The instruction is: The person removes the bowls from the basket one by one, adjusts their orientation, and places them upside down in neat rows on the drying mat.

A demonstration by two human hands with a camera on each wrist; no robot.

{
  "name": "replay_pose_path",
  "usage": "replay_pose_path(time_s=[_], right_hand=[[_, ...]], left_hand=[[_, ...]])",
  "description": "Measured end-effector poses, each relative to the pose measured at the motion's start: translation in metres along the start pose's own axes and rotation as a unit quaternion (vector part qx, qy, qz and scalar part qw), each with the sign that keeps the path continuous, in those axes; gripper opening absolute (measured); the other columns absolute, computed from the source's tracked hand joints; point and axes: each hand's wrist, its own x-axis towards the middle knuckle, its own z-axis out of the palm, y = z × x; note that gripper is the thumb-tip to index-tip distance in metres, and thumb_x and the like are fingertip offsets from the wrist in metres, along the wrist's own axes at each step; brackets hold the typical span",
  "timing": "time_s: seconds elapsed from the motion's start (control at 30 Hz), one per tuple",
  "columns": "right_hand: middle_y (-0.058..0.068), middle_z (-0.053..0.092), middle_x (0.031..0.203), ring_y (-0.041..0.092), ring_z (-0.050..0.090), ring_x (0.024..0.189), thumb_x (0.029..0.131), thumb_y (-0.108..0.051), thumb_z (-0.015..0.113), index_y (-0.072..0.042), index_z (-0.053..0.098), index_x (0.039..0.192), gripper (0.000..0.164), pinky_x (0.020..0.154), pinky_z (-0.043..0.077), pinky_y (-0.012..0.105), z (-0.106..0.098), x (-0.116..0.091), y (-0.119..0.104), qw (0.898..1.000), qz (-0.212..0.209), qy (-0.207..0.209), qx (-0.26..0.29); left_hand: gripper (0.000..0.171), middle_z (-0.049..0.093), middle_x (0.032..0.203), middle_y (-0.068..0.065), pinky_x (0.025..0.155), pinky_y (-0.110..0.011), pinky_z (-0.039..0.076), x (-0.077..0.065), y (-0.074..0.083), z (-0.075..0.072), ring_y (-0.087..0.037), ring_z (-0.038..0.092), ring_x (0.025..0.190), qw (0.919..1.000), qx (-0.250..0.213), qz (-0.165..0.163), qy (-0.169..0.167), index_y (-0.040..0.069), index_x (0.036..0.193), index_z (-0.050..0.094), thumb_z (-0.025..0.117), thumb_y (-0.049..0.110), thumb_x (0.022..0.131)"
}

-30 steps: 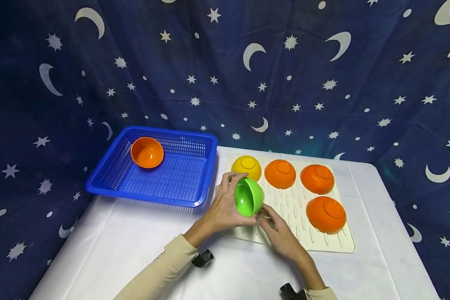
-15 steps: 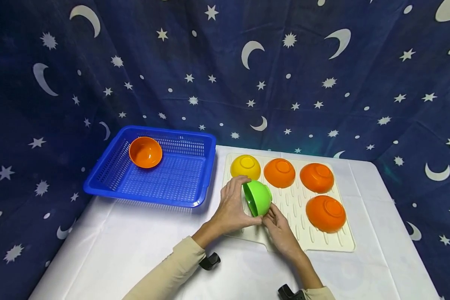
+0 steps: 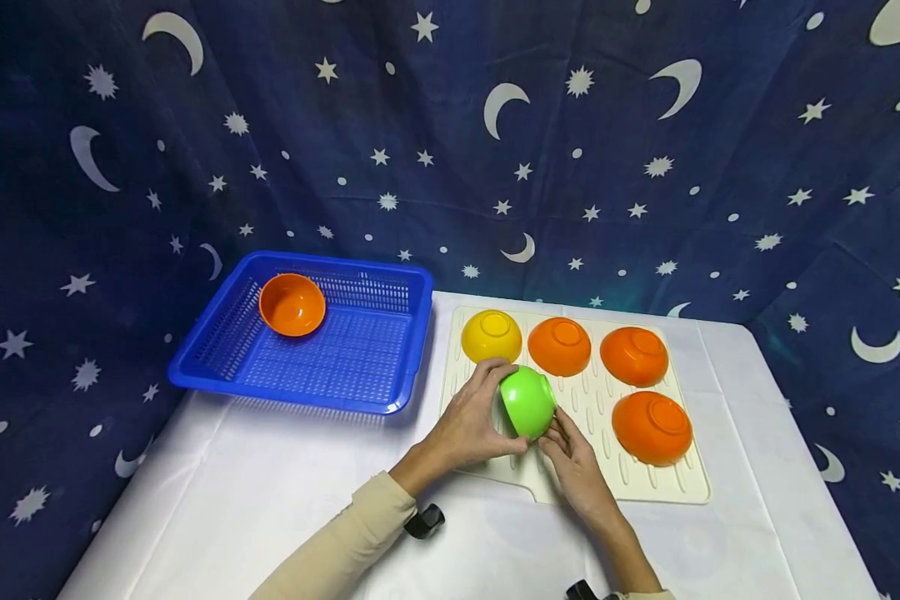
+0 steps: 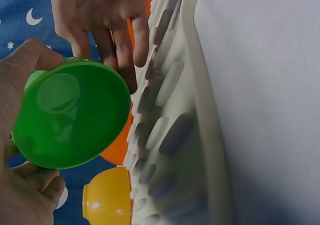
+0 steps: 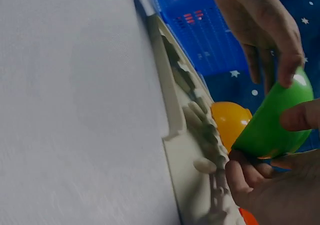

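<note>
A green bowl (image 3: 528,404) is held tilted over the near left part of a cream ridged draining board (image 3: 588,408). My left hand (image 3: 468,425) grips it across the rim, thumb at the near side and fingers at the far side. In the left wrist view, the hollow inside of the green bowl (image 4: 75,120) faces the camera. My right hand (image 3: 581,475) supports it from the lower right. The right wrist view shows the thumb of that hand on the outside of the green bowl (image 5: 272,127), with fingers curled near its rim.
On the board, a yellow bowl (image 3: 491,336) and several orange bowls, one at the back middle (image 3: 558,348), sit upside down. A blue plastic basket (image 3: 330,392) stands to the left with an upright orange bowl (image 3: 292,306) inside. A starry dark-blue cloth (image 3: 420,125) hangs behind the white-covered table (image 3: 270,508).
The green bowl has moved a little right and down over the board. It has turned so its outside, rather than its hollow, faces the head camera. Both hands moved with it.
</note>
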Motion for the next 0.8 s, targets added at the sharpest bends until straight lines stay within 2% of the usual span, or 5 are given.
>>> replay_pose_path(time_s=[0.07,0.27,0.4,0.5,0.8], right_hand=[[0.027,0.039,0.153,0.038,0.041,0.139,0.107,-0.012,0.051,0.004,0.015,0.160,0.066,0.104,0.038,0.018,-0.003,-0.002,0.000,1.000,0.001,0.009,-0.007],[0.027,0.026,0.159,0.044,0.029,0.145,0.107,-0.014,0.051,0.000,0.010,0.161,0.069,0.115,0.025,0.057,-0.009,-0.005,0.000,0.999,-0.006,0.034,-0.039],[0.029,0.008,0.161,0.047,0.015,0.149,0.107,-0.013,0.050,0.001,-0.001,0.161,0.075,0.116,0.022,0.052,-0.011,-0.005,0.001,0.998,0.005,0.048,-0.050],[0.028,0.005,0.159,0.047,0.010,0.149,0.106,-0.012,0.051,0.002,-0.002,0.160,0.077,0.118,0.018,0.052,-0.014,-0.005,0.002,0.995,0.011,0.070,-0.070],[0.033,0.008,0.159,0.049,0.005,0.149,0.102,-0.010,0.055,0.009,0.010,0.158,0.074,0.115,0.012,0.067,-0.026,-0.004,0.012,0.980,-0.015,0.098,-0.171]], left_hand=[[0.094,0.042,0.145,-0.006,0.106,-0.035,0.044,-0.001,-0.001,0.004,-0.020,0.054,0.124,1.0000,-0.006,-0.002,-0.004,0.009,0.143,0.047,0.094,0.030,0.065],[0.095,0.045,0.147,-0.008,0.108,-0.038,0.041,0.000,-0.003,0.019,-0.020,0.047,0.133,0.9999,0.012,-0.003,-0.006,0.007,0.144,0.043,0.094,0.032,0.068],[0.098,0.044,0.152,-0.009,0.102,-0.038,0.040,0.001,-0.001,0.029,-0.023,0.039,0.137,0.9978,0.060,-0.004,-0.026,0.006,0.149,0.039,0.092,0.037,0.072],[0.097,0.041,0.155,-0.011,0.100,-0.036,0.039,-0.001,0.001,0.035,-0.022,0.039,0.137,0.9958,0.071,-0.007,-0.057,0.005,0.152,0.036,0.088,0.038,0.077],[0.088,0.031,0.161,-0.018,0.117,-0.040,0.028,-0.009,0.001,0.049,-0.024,0.032,0.145,0.9889,-0.008,-0.053,-0.138,0.000,0.158,0.025,0.071,0.032,0.091]])
